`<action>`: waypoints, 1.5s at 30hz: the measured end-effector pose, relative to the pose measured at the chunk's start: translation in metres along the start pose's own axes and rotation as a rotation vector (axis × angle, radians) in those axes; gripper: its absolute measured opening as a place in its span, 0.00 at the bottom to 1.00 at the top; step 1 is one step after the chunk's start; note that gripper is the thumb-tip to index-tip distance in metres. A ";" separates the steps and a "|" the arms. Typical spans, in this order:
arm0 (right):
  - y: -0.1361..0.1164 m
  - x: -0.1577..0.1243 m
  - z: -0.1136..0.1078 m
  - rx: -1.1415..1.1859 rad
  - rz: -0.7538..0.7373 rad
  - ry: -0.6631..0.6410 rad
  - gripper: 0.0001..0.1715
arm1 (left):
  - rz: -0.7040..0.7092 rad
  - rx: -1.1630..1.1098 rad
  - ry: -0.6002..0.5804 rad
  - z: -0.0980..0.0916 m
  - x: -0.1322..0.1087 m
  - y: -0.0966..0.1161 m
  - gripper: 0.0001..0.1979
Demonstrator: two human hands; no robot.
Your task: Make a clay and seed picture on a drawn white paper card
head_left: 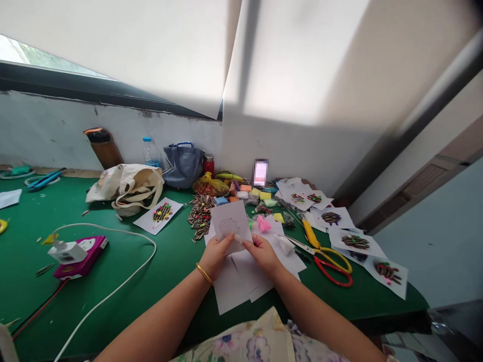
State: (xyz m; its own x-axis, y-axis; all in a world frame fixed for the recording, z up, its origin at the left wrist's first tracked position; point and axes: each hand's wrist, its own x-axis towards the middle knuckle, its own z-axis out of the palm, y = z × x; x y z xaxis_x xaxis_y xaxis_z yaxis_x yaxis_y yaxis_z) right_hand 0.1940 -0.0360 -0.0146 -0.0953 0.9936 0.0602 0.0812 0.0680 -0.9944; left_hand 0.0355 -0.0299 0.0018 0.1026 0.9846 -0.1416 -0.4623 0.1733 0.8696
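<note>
My left hand, with a gold bangle at the wrist, and my right hand both pinch the lower edge of a small white paper card that bears a printed dotted outline. The card is held tilted up above a stack of white paper sheets on the green table. A heap of striped sunflower seeds lies just beyond my left hand. A pink lump of clay lies just beyond my right hand.
Yellow and red scissors lie right of the sheets. Finished seed pictures spread along the right edge. Coloured clay blocks, bags, a water bottle and a phone line the wall. A magenta device and white cable lie left.
</note>
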 end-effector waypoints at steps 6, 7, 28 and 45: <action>-0.007 0.000 -0.007 -0.076 -0.045 -0.018 0.22 | -0.077 -0.065 0.017 0.003 -0.003 0.004 0.22; -0.009 0.000 -0.010 -0.130 -0.060 0.002 0.25 | -0.077 -0.071 0.027 0.003 -0.003 0.004 0.22; -0.035 -0.007 -0.006 -0.956 -0.463 0.197 0.10 | -0.021 -0.106 0.084 0.004 -0.001 0.002 0.25; -0.034 -0.006 -0.004 -0.910 -0.474 0.184 0.09 | -0.046 -0.098 0.115 0.003 -0.001 0.002 0.26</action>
State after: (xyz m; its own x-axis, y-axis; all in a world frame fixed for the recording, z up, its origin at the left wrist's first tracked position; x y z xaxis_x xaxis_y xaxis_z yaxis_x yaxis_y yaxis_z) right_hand 0.1956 -0.0443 0.0186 -0.1664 0.8408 0.5152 0.7995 0.4208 -0.4286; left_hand 0.0374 -0.0308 0.0056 0.0270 0.9708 -0.2384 -0.5435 0.2144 0.8116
